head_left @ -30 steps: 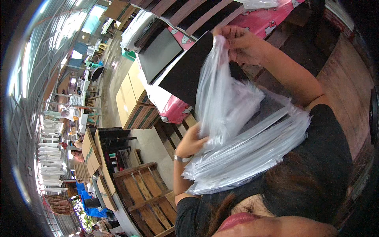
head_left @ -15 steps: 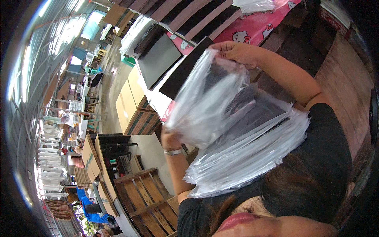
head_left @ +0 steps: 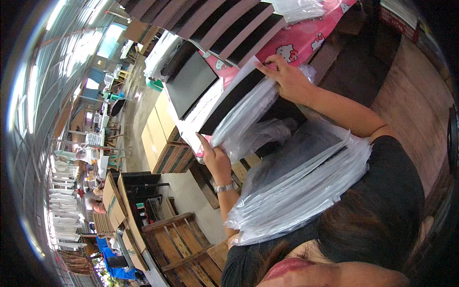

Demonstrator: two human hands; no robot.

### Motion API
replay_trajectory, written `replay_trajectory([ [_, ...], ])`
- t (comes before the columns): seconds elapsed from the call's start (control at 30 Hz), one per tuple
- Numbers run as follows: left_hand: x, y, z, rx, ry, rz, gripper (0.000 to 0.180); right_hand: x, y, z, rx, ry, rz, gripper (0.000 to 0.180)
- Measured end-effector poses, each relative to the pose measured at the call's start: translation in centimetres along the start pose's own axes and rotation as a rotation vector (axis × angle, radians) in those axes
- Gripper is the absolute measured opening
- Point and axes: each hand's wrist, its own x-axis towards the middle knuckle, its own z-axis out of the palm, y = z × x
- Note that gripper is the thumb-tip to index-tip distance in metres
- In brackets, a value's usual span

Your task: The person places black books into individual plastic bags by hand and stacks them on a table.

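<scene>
A clear plastic bag [head_left: 246, 111] is stretched between my two hands, bunched along its upper edge. My left hand [head_left: 218, 165], with a metal watch on the wrist, grips the bag's left end, a finger pointing up by a flat black panel [head_left: 229, 103]. At the other end my right hand [head_left: 290, 82] holds the bag, thumb and forefinger at the panel's upper right corner. A white edge runs along the panel; whether the panel is inside the bag I cannot tell. A thick stack of clear plastic bags [head_left: 296, 191] lies against my chest.
A grey-black panel [head_left: 193, 83] lies on the table beyond. Rows of dark panels [head_left: 224, 28] rest on a pink patterned cloth [head_left: 306, 40]. Cardboard boxes [head_left: 160, 129] stand to the left, above a wooden pallet [head_left: 184, 248]. People work far left.
The bag, spread wide and blurred before, is now gathered lower along the black panel. My left hand has moved slightly right, my right hand slightly right and down. More of the panel shows.
</scene>
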Motion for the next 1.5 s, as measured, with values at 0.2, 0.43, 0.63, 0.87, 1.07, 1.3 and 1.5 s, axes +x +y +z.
replay_trajectory([
  [0.2,-1.9,2.7,-3.7,0.071,0.235,0.25,0.049,2.0,-0.9,-3.9,0.507,-0.187,0.076,0.027],
  [0.43,1.5,-0.2,-7.4,-0.813,-0.189,-0.292,0.016,4.2,0.7,-4.0,0.849,-0.585,0.407,0.025],
  [0.63,-0.4,-5.7,-5.5,-0.878,-0.832,-0.499,0.033,-0.1,2.8,-5.5,1.094,-0.714,0.65,0.033],
  [0.87,-4.2,-9.9,0.3,-0.721,-0.802,-0.603,0.03,-18.5,19.2,7.8,1.008,-1.007,1.212,0.017],
  [1.07,-5.5,-10.7,-1.7,-0.764,-0.219,-0.427,0.028,-9.4,11.9,4.1,0.511,-0.81,0.574,0.039],
  [1.3,-1.6,-2.2,-5.9,-0.944,0.014,-0.116,0.026,-10.8,5.1,6.7,0.687,-1.579,0.17,0.055],
  [1.5,-0.9,0.9,-1.4,-0.986,-0.291,0.18,0.025,-1.7,-3.5,8.3,0.863,-0.82,-0.112,0.078],
])
